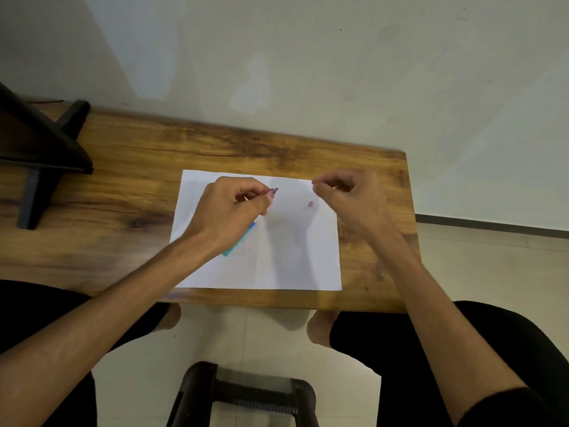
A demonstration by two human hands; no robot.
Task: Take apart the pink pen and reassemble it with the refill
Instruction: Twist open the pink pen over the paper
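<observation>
My left hand point(234, 208) is closed around the pink pen body point(271, 192), whose grey tip end pokes out past my fingers toward the right. My right hand point(348, 195) hovers to the right with thumb and finger pinched together; something very small may sit between them, too small to name. A small pink pen part point(310, 204) lies on the white paper sheet point(292, 260) between my hands. A blue-green pen point(238, 241) lies on the paper, mostly hidden under my left wrist.
The paper rests on a wooden table point(123, 186) against a pale wall. A black stand point(40, 149) occupies the table's far left. Below the near edge are my knees and a dark stool frame point(246, 392).
</observation>
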